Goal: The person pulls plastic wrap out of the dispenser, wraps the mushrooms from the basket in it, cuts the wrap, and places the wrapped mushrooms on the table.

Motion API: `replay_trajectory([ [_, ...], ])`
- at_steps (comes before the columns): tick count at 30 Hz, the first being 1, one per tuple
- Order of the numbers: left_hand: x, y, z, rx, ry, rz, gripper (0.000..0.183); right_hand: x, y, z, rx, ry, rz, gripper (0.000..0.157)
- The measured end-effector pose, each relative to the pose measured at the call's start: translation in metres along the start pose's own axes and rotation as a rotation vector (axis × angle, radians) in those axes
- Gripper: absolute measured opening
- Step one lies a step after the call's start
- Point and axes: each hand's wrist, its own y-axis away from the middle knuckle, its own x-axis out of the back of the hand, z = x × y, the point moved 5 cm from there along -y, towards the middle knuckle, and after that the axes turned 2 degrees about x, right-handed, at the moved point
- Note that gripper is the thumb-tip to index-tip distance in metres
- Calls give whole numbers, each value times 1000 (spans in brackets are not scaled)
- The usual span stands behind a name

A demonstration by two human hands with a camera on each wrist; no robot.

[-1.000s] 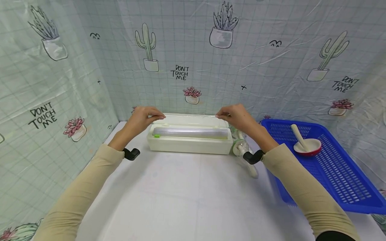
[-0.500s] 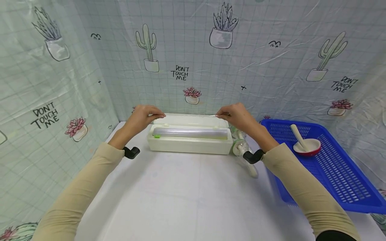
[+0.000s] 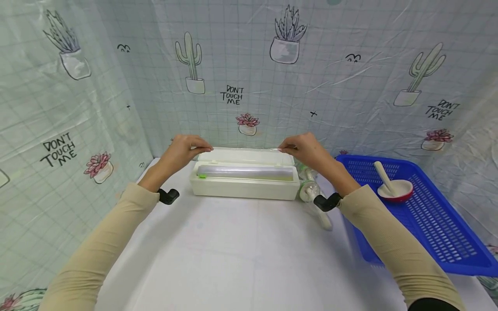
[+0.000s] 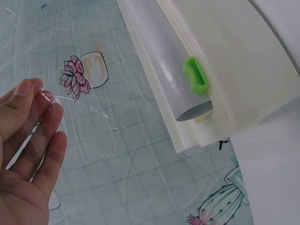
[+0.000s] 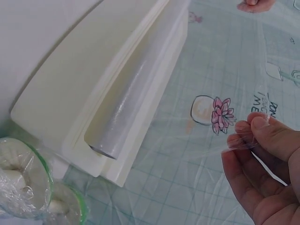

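Note:
A white cling film dispenser (image 3: pixel 245 190) stands at the back of the table, its lid (image 3: pixel 245 154) raised. Inside lies a roll of cling film (image 3: pixel 245 171), with a small green slider (image 4: pixel 196 75) near its left end. My left hand (image 3: pixel 184 149) pinches one corner of a clear sheet of cling film (image 5: pixel 234 61) between thumb and fingertips. The opposite corner is pinched by my right hand (image 3: pixel 301 147). Between the hands the film spans behind the dispenser, stretched from the roll's side, as the right wrist view shows.
At the right, a blue basket (image 3: pixel 439 216) holds a red-and-white bowl (image 3: pixel 406 190) with a pale spoon (image 3: pixel 383 175) in it. Film-wrapped items with green rims (image 5: pixel 23 183) lie beside the dispenser's right end, under my right forearm. A cactus-print sheet (image 3: pixel 249 65) hangs close behind.
Both hands keep their pinch on the cling film with almost no movement. The head view has tilted very slightly.

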Motion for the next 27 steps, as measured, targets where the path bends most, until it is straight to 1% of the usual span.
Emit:
replay_trajectory([
  [4,0,1,-1,7,-2,-6,13,0,0,0,8,1,3,15],
  [12,1,2,-2,-12,-17,1,12,1,1,-2,21,-3,11,15],
  [21,2,1,-1,-17,-23,-5,14,3,2,-5,28,1,7,15],
  [27,4,0,0,-29,-29,15,13,5,2,-6,24,4,7,15],
])
